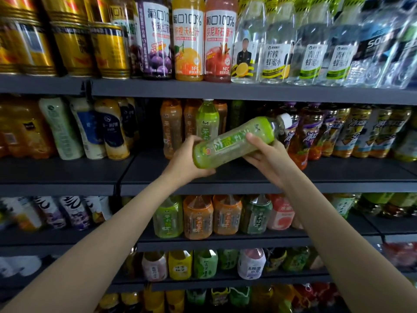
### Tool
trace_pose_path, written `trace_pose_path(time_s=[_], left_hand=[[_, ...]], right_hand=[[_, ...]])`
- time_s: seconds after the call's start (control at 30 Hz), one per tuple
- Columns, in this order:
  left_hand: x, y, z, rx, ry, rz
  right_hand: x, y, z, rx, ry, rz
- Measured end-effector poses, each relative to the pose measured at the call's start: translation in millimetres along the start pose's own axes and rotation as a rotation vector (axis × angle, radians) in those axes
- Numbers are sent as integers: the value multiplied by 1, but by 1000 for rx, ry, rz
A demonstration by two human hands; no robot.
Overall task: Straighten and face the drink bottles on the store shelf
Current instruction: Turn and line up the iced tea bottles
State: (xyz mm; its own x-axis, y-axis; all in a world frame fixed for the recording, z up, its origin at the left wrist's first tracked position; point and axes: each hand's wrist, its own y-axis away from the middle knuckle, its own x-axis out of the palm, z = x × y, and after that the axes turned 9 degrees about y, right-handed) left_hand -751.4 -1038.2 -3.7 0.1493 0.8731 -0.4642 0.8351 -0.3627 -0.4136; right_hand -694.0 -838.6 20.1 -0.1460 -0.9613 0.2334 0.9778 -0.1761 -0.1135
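A green drink bottle (234, 141) with a white cap lies tilted in the air in front of the middle shelf (248, 175), cap up to the right. My left hand (187, 159) grips its base end. My right hand (264, 154) holds its upper half from below, thumb on the label. Behind it on the shelf stand orange tea bottles (170, 127) and a green tea bottle (207, 119), upright. To the right stand purple and red iced-tea bottles (300, 136).
The top shelf carries gold cans (74, 46), juice bottles (188, 41) and clear honey-water bottles (273, 48). Milk-tea bottles (110, 129) lean at the middle shelf's left. Lower shelves hold rows of tea bottles (198, 218). Bare shelf shows under the held bottle.
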Motion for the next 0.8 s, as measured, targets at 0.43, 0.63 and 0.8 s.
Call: trace_pose_path(time_s=[0.43, 0.63, 0.8], left_hand=[[4, -4, 18, 194, -206, -49], [8, -1, 22, 132, 17, -9], [12, 5, 16, 12, 242, -48]], right_hand=[[30, -9, -2, -439, 564, 50], [50, -17, -4, -505, 784, 81], [85, -18, -9, -451, 806, -229]])
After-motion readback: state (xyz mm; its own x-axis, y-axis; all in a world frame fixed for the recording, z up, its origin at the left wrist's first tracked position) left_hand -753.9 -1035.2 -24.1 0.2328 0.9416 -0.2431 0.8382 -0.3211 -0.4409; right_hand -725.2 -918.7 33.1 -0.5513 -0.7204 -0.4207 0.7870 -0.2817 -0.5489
